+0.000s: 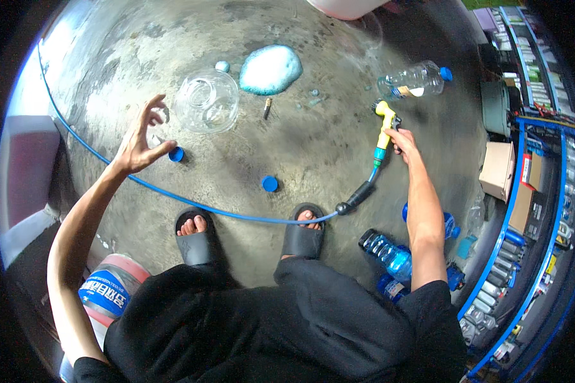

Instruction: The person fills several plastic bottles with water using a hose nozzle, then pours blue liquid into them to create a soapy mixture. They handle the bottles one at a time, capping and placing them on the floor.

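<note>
My right hand [402, 141] is closed around the grip of a yellow hose spray nozzle [385, 125], joined by a green connector to a blue hose [211, 209]. My left hand [148, 139] hangs with fingers spread and curved, holding nothing. Beside its thumb lies a blue cap [176, 154]; a second blue cap [270, 184] rests on the floor ahead of my feet. To the right of my left hand is a clear, round transparent container [208, 100]. A clear plastic bottle with a blue cap [412, 81] lies on its side beyond the nozzle.
White foam [270, 70] and a small cylindrical object [267, 108] are on the concrete floor. The hose crosses in front of my sandals. Several blue plastic bottles [393, 258] lie below my right forearm. A labelled bucket [110, 287] stands lower left; blue-framed shelves [520, 143] line the right.
</note>
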Tool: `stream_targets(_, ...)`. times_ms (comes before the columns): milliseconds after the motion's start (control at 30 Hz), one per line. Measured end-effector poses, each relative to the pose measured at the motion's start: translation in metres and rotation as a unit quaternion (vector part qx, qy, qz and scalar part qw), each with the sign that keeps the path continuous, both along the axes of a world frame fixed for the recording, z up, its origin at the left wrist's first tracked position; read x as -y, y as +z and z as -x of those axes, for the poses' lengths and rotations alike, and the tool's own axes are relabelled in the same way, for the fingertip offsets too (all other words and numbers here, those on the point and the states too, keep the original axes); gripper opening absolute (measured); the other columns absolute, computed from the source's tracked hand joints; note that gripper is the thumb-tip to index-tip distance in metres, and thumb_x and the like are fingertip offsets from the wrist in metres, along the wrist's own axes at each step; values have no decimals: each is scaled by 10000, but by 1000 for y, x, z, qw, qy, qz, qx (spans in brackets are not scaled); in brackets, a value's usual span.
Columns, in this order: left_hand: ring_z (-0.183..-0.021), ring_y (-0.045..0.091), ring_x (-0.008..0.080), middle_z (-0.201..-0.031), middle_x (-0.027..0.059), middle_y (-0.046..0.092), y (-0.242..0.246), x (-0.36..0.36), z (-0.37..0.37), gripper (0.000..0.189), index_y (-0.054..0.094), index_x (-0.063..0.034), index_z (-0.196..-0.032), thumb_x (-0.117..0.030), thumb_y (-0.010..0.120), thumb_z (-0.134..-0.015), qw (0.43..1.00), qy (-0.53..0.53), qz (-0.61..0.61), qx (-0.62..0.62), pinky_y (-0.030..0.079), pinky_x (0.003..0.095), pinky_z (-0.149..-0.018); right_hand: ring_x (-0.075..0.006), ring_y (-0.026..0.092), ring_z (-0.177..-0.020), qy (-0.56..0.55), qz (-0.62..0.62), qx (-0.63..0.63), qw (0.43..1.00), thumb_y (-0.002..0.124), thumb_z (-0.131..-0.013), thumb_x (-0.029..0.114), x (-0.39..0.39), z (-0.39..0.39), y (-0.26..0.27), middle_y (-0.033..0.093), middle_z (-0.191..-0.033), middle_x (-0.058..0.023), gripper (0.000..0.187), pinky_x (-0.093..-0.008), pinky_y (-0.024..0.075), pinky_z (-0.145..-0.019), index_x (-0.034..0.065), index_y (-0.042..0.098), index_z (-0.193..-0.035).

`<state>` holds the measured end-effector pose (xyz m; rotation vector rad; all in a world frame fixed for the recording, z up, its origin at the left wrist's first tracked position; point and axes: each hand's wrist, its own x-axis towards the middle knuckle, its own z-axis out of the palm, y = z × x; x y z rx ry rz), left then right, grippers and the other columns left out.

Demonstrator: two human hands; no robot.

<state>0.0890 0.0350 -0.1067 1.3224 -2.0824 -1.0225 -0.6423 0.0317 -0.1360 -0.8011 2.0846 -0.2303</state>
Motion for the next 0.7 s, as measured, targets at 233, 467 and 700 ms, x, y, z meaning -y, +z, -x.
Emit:
stream_targets(233,-1385,493,344,-1603,194,396,20,5,44,1339,221,-69,-1636,-485,983,-617,991,5,83,-104,407,489,-1159,-312,716,-1012,-95,70,378,918,612,-969,207,5,-23,11,724,-1147,-187,360,-448,575,-969,-53,625,-1218)
stream_targets(467,-1534,342,346,-1639,197,356,23,8,74,1274,219,-36,-1630,-425,980,-685,991,8,76,-111,279,479,-1267,-202,726,-864,282,107,334,893,643,-959,185,27,-180,177,750,-998,-139,435,-352,597,-841,-63,639,-1316)
stream_targets(700,-1524,364,340,-1632,198,377,25,7,74,1197,251,-38,-1629,-432,944,-736,997,19,55,-44,305,469,-1259,-77,585,-583,532,171,-16,829,752,-933,268,26,-328,278,645,-618,-51,295,-293,439,-547,-23,759,-883)
